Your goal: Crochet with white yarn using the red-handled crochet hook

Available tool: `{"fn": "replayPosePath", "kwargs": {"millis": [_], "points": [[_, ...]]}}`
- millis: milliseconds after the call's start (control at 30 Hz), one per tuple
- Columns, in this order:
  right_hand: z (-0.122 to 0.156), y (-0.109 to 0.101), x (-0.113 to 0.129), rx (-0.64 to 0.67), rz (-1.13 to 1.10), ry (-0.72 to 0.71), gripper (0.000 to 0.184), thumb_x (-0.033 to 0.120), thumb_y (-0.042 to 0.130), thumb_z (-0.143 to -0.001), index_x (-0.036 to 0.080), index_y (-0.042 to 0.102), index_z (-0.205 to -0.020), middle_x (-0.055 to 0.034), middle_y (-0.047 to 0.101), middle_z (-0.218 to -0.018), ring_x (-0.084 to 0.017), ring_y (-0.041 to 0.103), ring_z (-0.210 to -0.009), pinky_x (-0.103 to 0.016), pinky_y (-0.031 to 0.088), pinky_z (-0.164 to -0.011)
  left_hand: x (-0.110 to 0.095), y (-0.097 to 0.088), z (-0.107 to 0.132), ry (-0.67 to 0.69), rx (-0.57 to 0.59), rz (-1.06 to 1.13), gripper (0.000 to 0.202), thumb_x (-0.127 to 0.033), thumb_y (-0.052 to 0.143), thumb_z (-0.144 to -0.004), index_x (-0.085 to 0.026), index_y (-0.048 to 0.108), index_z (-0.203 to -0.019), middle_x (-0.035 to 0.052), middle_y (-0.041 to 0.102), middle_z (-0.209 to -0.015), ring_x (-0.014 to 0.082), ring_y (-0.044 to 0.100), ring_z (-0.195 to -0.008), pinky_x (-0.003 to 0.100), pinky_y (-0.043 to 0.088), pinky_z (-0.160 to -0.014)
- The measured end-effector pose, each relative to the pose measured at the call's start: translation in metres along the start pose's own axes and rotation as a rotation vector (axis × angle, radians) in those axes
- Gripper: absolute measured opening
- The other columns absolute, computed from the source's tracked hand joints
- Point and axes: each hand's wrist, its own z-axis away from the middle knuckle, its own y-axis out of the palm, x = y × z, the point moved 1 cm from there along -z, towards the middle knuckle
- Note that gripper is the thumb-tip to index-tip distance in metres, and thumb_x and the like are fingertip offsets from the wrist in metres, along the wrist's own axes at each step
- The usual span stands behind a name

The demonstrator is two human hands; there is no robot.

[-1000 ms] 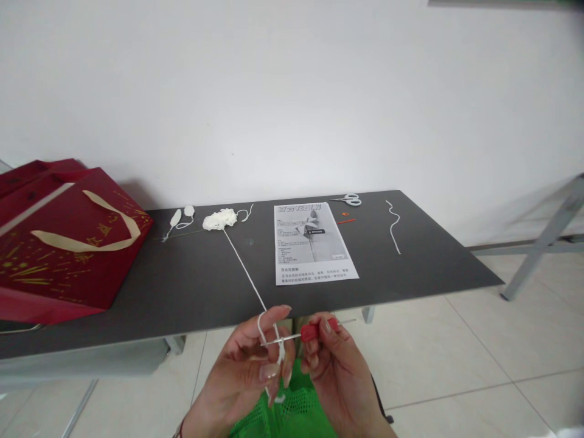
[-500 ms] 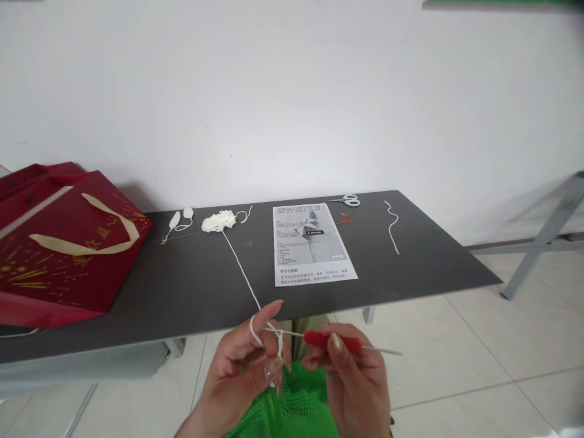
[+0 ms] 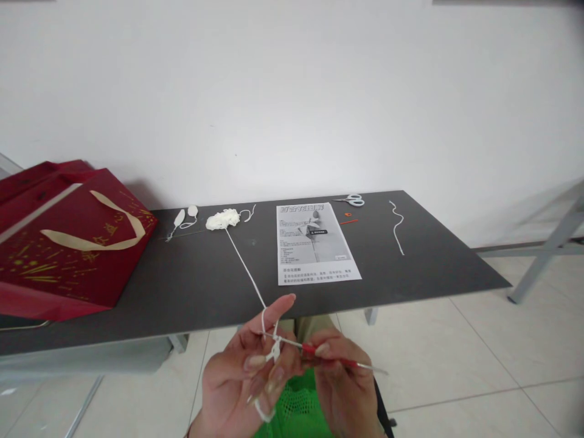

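My left hand (image 3: 249, 368) pinches a small piece of white crochet work (image 3: 274, 351) between thumb and fingers, its index finger raised with the white yarn (image 3: 244, 266) looped round it. That yarn runs back to a loose white yarn bundle (image 3: 223, 219) on the table. In my right hand (image 3: 344, 371) is a crochet hook (image 3: 308, 348) with a red grip and a metal shaft. The hook's tip reaches to the left hand, at the top of the crochet work, with yarn over it. Both hands are in front of the table's near edge.
On the dark table (image 3: 438, 255) lie a printed pattern sheet (image 3: 319, 243), scissors (image 3: 354, 200), small orange pieces (image 3: 349, 221), a loose yarn strand (image 3: 398, 226) and white oval pieces (image 3: 179, 219). A red gift bag (image 3: 86, 243) stands at the left. Behind is a white wall.
My left hand has turned, showing more of the crochet work and a trailing end below. The hook has tilted, its right end lower, and the right hand has moved slightly left and down.
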Motion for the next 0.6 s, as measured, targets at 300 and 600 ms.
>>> {"fn": "replayPosePath", "kwargs": {"millis": [300,600], "points": [[-0.013,0.002,0.017,0.029,-0.413,0.388,0.016,0.039,0.075,-0.083,0.024,0.077,-0.08,0.0005,0.066,-0.07,-0.013,0.064,-0.055,-0.021,0.056,-0.046,-0.004,0.001,-0.008,-0.232,0.248,-0.07,0.048,-0.014,0.065,-0.063,-0.009,0.078,-0.108,-0.0065,0.03,-0.034,0.0101,0.03,-0.038,0.022,0.026,-0.045],[-0.034,0.001,0.036,0.173,-0.332,0.351,0.016,0.038,0.073,-0.084,0.023,0.077,-0.078,0.0002,0.065,-0.067,-0.014,0.063,-0.053,-0.024,0.053,-0.048,-0.002,0.004,-0.007,-0.3,0.317,-0.031,0.049,-0.015,0.065,-0.063,-0.009,0.077,-0.11,-0.0075,0.028,-0.03,0.0088,0.028,-0.032,0.021,0.024,-0.037]]}}
